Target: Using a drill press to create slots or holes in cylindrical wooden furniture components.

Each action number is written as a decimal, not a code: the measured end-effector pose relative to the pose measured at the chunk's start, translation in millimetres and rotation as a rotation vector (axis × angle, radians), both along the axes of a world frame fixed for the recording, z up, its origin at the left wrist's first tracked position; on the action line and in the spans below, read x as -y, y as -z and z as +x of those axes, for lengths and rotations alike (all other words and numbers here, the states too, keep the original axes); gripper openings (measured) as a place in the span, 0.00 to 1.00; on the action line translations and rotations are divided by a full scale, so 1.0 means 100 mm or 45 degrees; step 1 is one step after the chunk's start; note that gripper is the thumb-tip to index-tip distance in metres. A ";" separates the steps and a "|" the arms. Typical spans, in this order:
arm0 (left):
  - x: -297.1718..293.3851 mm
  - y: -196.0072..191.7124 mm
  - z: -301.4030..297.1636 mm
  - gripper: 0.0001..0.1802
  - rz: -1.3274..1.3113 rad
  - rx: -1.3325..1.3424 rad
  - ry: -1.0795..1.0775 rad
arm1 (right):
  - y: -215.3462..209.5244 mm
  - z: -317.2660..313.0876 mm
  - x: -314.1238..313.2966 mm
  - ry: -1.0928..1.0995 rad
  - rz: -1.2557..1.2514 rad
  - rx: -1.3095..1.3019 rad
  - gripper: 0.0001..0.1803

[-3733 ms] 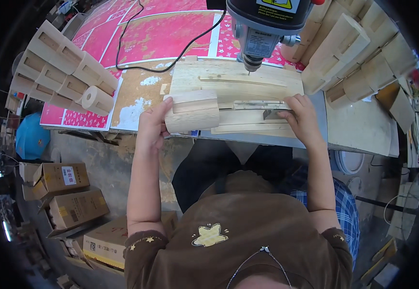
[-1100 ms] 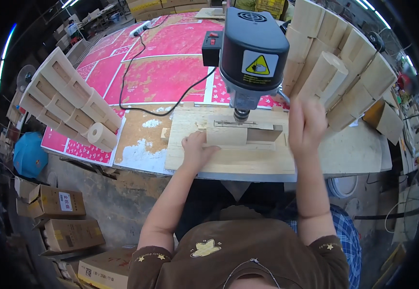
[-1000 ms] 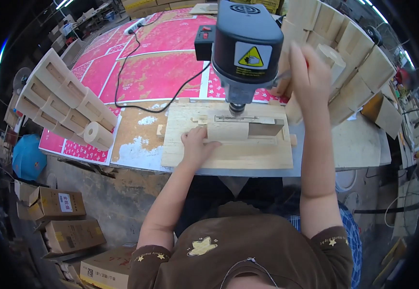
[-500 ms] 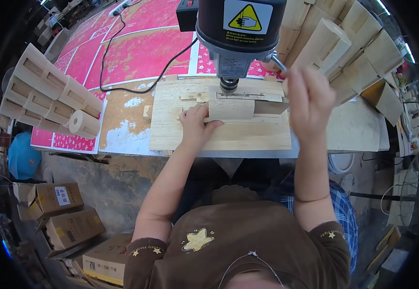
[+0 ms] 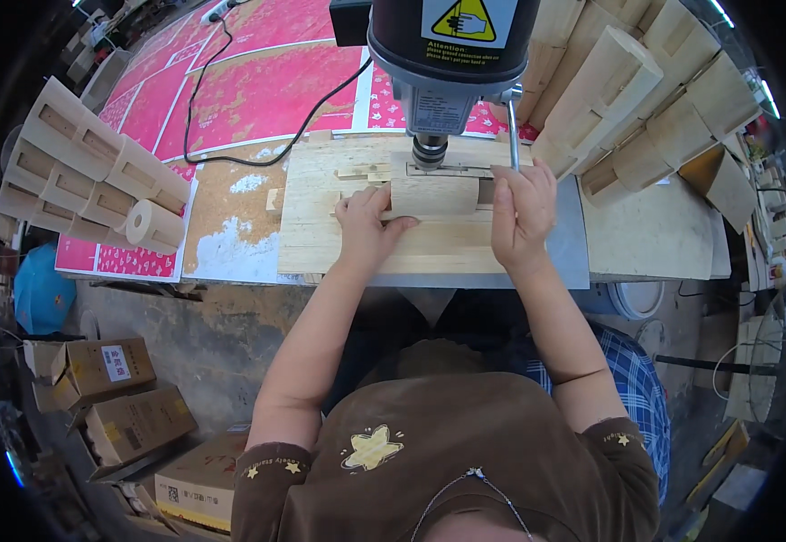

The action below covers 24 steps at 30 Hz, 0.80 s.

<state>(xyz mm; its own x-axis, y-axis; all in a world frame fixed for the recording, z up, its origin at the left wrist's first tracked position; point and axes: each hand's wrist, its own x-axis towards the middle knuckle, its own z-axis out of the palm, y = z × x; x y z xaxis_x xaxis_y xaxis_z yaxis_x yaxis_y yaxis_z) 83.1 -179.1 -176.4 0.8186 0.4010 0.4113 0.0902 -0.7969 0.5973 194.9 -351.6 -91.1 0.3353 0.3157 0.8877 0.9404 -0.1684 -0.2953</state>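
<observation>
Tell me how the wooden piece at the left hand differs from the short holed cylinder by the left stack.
The wooden piece lies on its side, while the short cylinder stands on end, hole showing. The left hand touches the wooden piece; no hand touches the short cylinder. Both are pale wood.

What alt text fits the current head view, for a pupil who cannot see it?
At a drill press, a person's right hand grips the metal lever while the left hand touches the left end of a wooden piece on a board. Wooden cylinders are stacked to both sides.
</observation>
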 end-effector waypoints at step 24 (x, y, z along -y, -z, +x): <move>-0.21 -0.19 -0.11 0.17 -0.342 0.121 0.089 | 0.12 0.42 0.32 0.003 -0.849 -0.406 0.18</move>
<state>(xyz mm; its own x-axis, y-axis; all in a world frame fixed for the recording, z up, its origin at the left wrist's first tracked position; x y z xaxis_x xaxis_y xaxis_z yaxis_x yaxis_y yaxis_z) 72.3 -157.6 -157.6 0.8110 0.4501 0.3739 -0.0255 -0.6113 0.7910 237.0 -383.9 -103.4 0.5461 0.7532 0.3668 0.8256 -0.4094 -0.3884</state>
